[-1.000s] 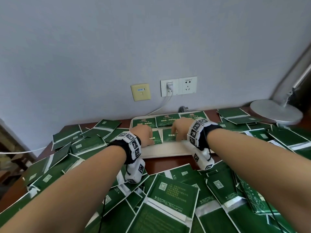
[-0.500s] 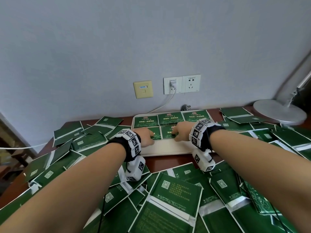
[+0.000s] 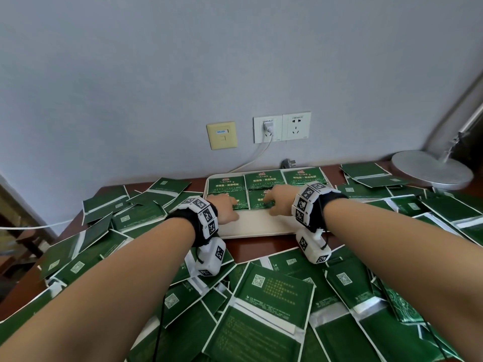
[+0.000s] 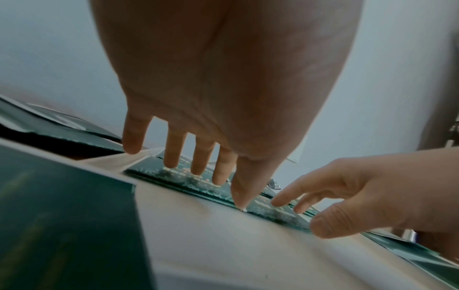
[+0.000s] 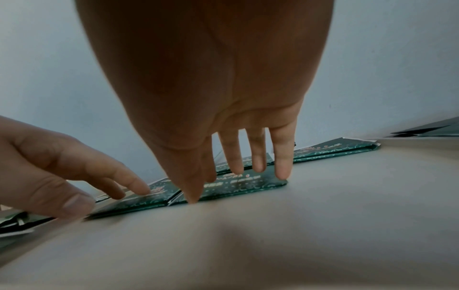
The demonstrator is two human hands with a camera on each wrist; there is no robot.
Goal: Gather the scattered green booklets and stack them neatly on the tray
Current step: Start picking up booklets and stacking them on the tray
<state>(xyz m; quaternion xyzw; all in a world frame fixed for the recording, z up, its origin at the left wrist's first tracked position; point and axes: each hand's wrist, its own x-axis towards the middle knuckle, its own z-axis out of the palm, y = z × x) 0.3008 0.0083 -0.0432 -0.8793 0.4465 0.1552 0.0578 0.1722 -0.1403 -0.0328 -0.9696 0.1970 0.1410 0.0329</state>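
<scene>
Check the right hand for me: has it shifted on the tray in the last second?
Yes, slightly. Against the tray, the right hand has drawn back toward the near rim, its fingers now on the front-row booklet.

One tray [image 3: 258,228] with five booklets [image 3: 262,180] on it, dozens more scattered; two hands [image 3: 226,209]; two white sockets [image 3: 296,126], one yellow plate [image 3: 222,135], one lamp [image 3: 431,171]

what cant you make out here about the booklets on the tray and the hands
- Head view: the left hand and right hand cover parts of the two front booklets on the tray.
- Wrist views: printing on the booklets is blurred.
- How many booklets are in each stack: too thin to count.
- Right wrist view: the tray's near part is blurred.
</scene>
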